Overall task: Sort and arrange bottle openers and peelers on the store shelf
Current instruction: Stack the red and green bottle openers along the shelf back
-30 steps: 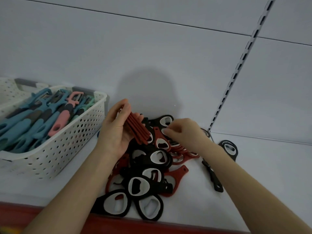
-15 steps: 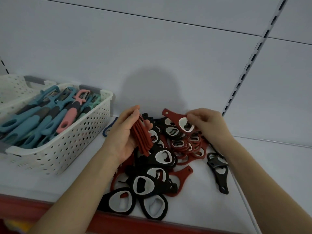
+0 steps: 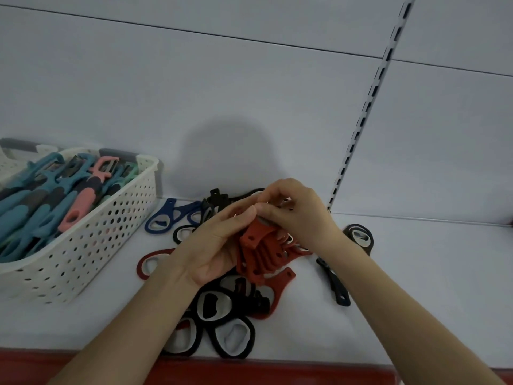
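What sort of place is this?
Most likely a housewares shop. A slotted upright runs up the white back panel, a white basket holds many similar peelers, and same-shaped bottle openers lie piled on the shelf.

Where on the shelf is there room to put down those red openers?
The widest bare shelf lies right of the black opener farthest right, out to the picture's edge. A smaller patch lies at the front left, between the basket and the pile of openers. The middle is crowded with that pile, and the basket is full of peelers.
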Available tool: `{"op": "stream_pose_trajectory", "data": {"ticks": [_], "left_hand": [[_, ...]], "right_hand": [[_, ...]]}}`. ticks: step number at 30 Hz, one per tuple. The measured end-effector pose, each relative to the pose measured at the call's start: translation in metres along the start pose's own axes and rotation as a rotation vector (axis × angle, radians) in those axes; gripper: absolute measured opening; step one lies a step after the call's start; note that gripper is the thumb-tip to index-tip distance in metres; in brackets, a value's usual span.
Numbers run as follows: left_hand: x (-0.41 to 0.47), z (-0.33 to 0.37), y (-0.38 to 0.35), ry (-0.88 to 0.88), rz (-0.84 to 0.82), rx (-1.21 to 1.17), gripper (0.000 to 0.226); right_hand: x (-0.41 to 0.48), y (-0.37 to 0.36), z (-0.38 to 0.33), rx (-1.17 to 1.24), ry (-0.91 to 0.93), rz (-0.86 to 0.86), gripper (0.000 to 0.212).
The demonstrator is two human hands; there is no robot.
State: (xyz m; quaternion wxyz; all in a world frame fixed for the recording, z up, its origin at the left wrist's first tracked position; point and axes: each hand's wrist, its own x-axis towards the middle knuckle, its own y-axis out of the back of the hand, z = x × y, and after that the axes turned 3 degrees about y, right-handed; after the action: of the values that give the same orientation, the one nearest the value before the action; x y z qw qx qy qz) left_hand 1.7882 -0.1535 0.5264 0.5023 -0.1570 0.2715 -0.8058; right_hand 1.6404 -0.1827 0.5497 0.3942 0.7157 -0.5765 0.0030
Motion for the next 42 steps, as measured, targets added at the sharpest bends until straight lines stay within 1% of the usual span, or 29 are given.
{"op": "stream_pose_trajectory", "data": {"ticks": [1,3,5,6,7,8,10,11,12,13,16,20,21,23,25,28,29,30,31,32,33,34,35,37,40,42], "left_hand": [[0.0,0.0,-0.002,-0.002,0.008,0.013,0.036],[0.0,0.002,-0.002,-0.002,0.035,0.048,0.038],[0.0,0.004,0.001,-0.008,0.108,0.055,0.041],[0.0,0.005,0.004,-0.018,0.146,0.046,0.042],[0.0,0.006,0.007,-0.032,0.173,0.035,0.043],[0.0,0.007,0.011,-0.048,0.196,0.027,0.043],[-0.001,0.008,0.016,-0.067,0.248,0.02,0.041],[-0.001,0.008,0.018,-0.068,0.276,0.012,0.038],[-0.001,0.009,0.018,-0.067,0.299,0.004,0.036],[-0.001,0.009,0.019,-0.068,0.315,-0.003,0.033],[-0.001,0.009,0.019,-0.076,0.32,0.012,0.031],[-0.001,0.009,0.019,-0.081,0.295,0.026,0.031],[-0.001,0.008,0.019,-0.091,0.294,0.034,0.031],[-0.001,0.006,0.018,-0.119,0.295,0.054,0.036],[-0.001,0.005,0.014,-0.137,0.294,0.078,0.041],[0.002,0.002,0.008,-0.144,0.293,0.109,0.041],[0.003,0.001,0.008,-0.147,0.295,0.118,0.04],[0.004,0.0,0.007,-0.152,0.296,0.131,0.04],[0.005,-0.001,0.006,-0.159,0.297,0.145,0.042],[0.006,-0.002,0.004,-0.167,0.295,0.155,0.044],[0.007,-0.003,0.002,-0.174,0.291,0.157,0.047],[0.009,-0.004,-0.001,-0.181,0.286,0.152,0.048],[0.01,-0.005,-0.004,-0.184,0.279,0.143,0.048],[0.012,-0.005,-0.01,-0.185,0.254,0.135,0.05],[0.012,-0.003,-0.012,-0.205,0.227,0.148,0.049],[0.01,0.0,-0.009,-0.211,0.233,0.151,0.048]], "right_hand": [[-0.001,-0.002,0.0,-0.024,-0.008,0.016,0.025],[-0.004,-0.002,0.0,0.004,-0.042,0.05,0.019],[-0.013,0.007,0.003,0.01,-0.08,0.049,0.014],[-0.019,0.012,0.006,-0.046,-0.091,-0.017,0.011],[-0.026,0.017,0.011,-0.141,-0.096,-0.133,0.005],[-0.035,0.019,0.016,-0.239,-0.103,-0.267,0.009],[-0.051,0.016,0.026,-0.372,-0.089,-0.503,0.027],[-0.057,0.013,0.03,-0.397,-0.047,-0.561,0.031],[-0.062,0.011,0.032,-0.416,0.003,-0.574,0.032],[-0.065,0.009,0.032,-0.446,0.035,-0.562,0.032],[-0.066,0.015,0.035,-0.534,0.037,-0.502,0.029],[-0.063,0.035,0.033,-0.519,-0.009,-0.468,0.02],[-0.061,0.043,0.032,-0.499,-0.032,-0.416,0.016],[-0.058,0.058,0.028,-0.428,-0.14,-0.234,0.009],[-0.056,0.066,0.027,-0.355,-0.226,-0.09,0.009],[-0.056,0.06,0.028,-0.322,-0.278,-0.052,0.012],[-0.057,0.057,0.028,-0.295,-0.288,0.022,0.015],[-0.056,0.057,0.029,-0.231,-0.308,0.129,0.018],[-0.055,0.056,0.027,-0.095,-0.341,0.235,0.019],[-0.053,0.054,0.023,0.093,-0.387,0.307,0.017],[-0.052,0.049,0.018,0.281,-0.447,0.312,0.015],[-0.051,0.041,0.014,0.411,-0.494,0.261,0.013],[-0.05,0.032,0.012,0.457,-0.516,0.173,0.013],[-0.05,0.017,0.009,0.477,-0.512,0.03,0.013],[-0.045,0.014,0.008,0.527,-0.477,0.012,0.011],[-0.043,0.018,0.009,0.465,-0.421,-0.029,0.011]]}}
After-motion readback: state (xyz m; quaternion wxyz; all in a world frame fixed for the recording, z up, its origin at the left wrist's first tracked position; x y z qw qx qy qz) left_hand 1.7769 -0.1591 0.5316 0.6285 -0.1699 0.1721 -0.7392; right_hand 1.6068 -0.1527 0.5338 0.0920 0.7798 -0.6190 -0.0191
